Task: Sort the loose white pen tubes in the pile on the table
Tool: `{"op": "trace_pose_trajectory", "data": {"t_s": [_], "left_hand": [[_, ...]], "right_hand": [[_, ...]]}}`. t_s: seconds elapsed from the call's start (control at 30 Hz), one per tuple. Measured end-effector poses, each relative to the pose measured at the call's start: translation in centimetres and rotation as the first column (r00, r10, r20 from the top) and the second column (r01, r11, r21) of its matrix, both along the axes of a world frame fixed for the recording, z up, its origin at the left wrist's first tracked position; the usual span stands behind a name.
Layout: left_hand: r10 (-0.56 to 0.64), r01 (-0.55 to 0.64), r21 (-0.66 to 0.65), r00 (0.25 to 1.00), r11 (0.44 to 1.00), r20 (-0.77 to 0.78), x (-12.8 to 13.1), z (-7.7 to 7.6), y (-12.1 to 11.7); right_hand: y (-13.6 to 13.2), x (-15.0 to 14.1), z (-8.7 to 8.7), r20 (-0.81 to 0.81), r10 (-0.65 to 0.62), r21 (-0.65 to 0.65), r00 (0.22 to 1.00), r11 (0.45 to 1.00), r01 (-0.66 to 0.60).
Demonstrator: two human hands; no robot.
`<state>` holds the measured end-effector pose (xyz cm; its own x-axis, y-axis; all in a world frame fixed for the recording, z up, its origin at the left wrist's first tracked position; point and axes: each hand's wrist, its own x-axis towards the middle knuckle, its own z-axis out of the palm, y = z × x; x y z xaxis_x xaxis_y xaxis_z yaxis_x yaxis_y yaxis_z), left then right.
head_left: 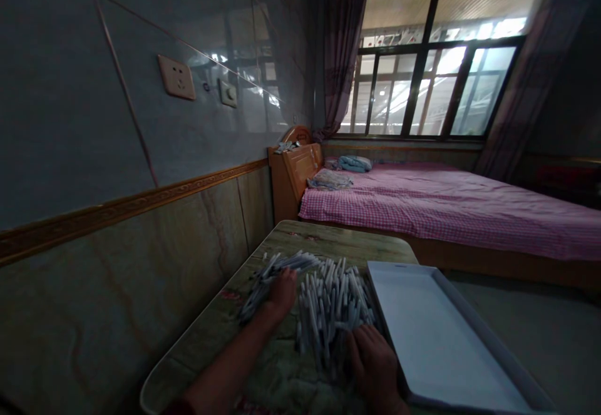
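Note:
Many slim whitish sticks with dark parts, which look like pens, lie in two piles on the table. My left hand (pixel 283 291) is at the smaller left pile of pens (pixel 263 286), its fingers curled in against it. What those fingers hold is blurred and partly hidden. Over the near right edge of the larger pile of pens (pixel 328 296) is my right hand (pixel 373 360). Its thumb and fingers are closed at the end of a light pen (pixel 344 325) lying crosswise on the others.
A shallow white tray (pixel 446 333) with raised edges lies right of the larger pile. The marbled table (pixel 197 340) has rounded corners and runs along the tiled wall (pixel 211 233) at left. Beyond it stands a bed (pixel 399 208) with a pink checked sheet, below a window (pixel 422 89).

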<state>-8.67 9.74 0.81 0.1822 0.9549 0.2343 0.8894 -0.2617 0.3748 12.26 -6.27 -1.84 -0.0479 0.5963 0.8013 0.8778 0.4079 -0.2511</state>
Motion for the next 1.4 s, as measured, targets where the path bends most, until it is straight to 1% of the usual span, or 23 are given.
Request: {"op": "trace_pose_trajectory", "data": {"t_s": [0.13,0.27,0.33,0.43,0.5,0.57,0.63,0.67,0.7,0.73,0.77,0.8,0.83,0.87,0.97,1.03,1.1,1.2,1.3,1.4], "left_hand": [[0.048,-0.05,-0.036,0.997,0.998,-0.054,0.9,0.1,1.0],[0.07,-0.07,-0.08,0.998,0.994,-0.008,1.4,0.1,1.5],[0.077,-0.07,-0.103,0.995,0.992,0.06,1.4,0.0,1.6],[0.068,-0.042,-0.122,0.974,0.992,0.217,1.3,-0.2,1.2],[0.048,-0.004,-0.126,0.936,0.992,0.349,1.3,-0.5,0.5],[0.029,0.038,-0.13,0.88,0.991,0.473,1.2,-1.0,-0.8],[0.02,0.078,-0.134,0.797,0.988,0.604,1.1,-1.5,-2.1],[0.022,0.103,-0.133,0.705,0.986,0.709,1.1,-1.7,-2.8],[0.048,0.14,-0.143,0.527,0.98,0.848,1.0,-1.8,-3.4],[0.085,0.169,-0.155,0.362,0.973,0.928,1.0,-1.9,-3.8],[0.126,0.195,-0.167,0.208,0.966,0.97,0.9,-1.8,-4.2],[0.161,0.216,-0.18,0.102,0.96,0.982,0.9,-1.8,-4.4],[0.183,0.231,-0.192,0.063,0.954,0.981,1.0,-1.7,-4.6],[0.192,0.245,-0.201,0.058,0.949,0.98,1.0,-1.6,-4.7],[0.167,0.302,-0.192,0.107,0.934,0.98,1.4,-1.6,-4.9],[0.128,0.343,-0.169,0.138,0.924,0.982,1.6,-1.8,-5.0],[0.088,0.363,-0.145,0.17,0.92,0.981,1.7,-1.8,-5.1],[0.079,0.342,-0.157,0.232,0.927,0.97,1.8,-1.5,-5.0],[0.111,0.292,-0.191,0.272,0.937,0.956,1.7,-0.9,-4.9],[0.096,0.238,-0.171,0.296,0.956,0.95,1.7,-0.8,-4.9]], "right_hand": [[0.0,-0.4,-0.2,0.036,-0.007,-0.01,0.999,1.0,0.007],[0.0,-0.6,-0.2,0.066,-0.005,-0.014,0.998,1.0,0.006],[0.0,-0.6,0.0,0.096,0.007,-0.018,0.995,1.0,-0.005],[-0.2,-0.5,0.3,0.124,0.013,-0.015,0.992,1.0,-0.011],[-0.3,-0.6,0.5,0.117,-0.003,-0.006,0.993,1.0,0.003],[-0.4,-0.6,0.6,0.123,-0.008,-0.007,0.992,1.0,0.009],[-0.5,-0.8,0.8,0.134,-0.016,-0.003,0.991,1.0,0.017],[-0.6,-0.8,0.8,0.139,-0.019,-0.003,0.99,1.0,0.02],[-0.6,-0.9,0.8,0.144,-0.021,-0.002,0.989,1.0,0.022],[-0.7,-0.9,0.8,0.145,-0.022,-0.003,0.989,1.0,0.023],[-0.7,-1.0,0.8,0.143,-0.022,-0.01,0.99,1.0,0.024],[-0.6,-1.1,0.8,0.135,-0.018,-0.03,0.991,0.999,0.022],[-0.5,-1.2,0.9,0.118,-0.016,-0.058,0.993,0.998,0.023],[-0.4,-1.3,0.9,0.091,-0.024,-0.088,0.996,0.996,0.032],[0.4,-1.7,1.2,0.011,-0.061,-0.154,0.998,0.986,0.062],[0.9,-2.1,1.5,-0.001,-0.09,-0.164,0.996,0.982,0.089],[1.4,-2.5,1.7,0.01,-0.145,-0.173,0.989,0.974,0.145],[2.0,-3.1,1.5,0.039,-0.208,-0.181,0.977,0.961,0.212],[2.4,-3.5,0.4,0.057,-0.287,-0.185,0.956,0.938,0.293],[2.7,-3.8,-0.8,0.077,-0.332,-0.229,0.94,0.912,0.34]]}}
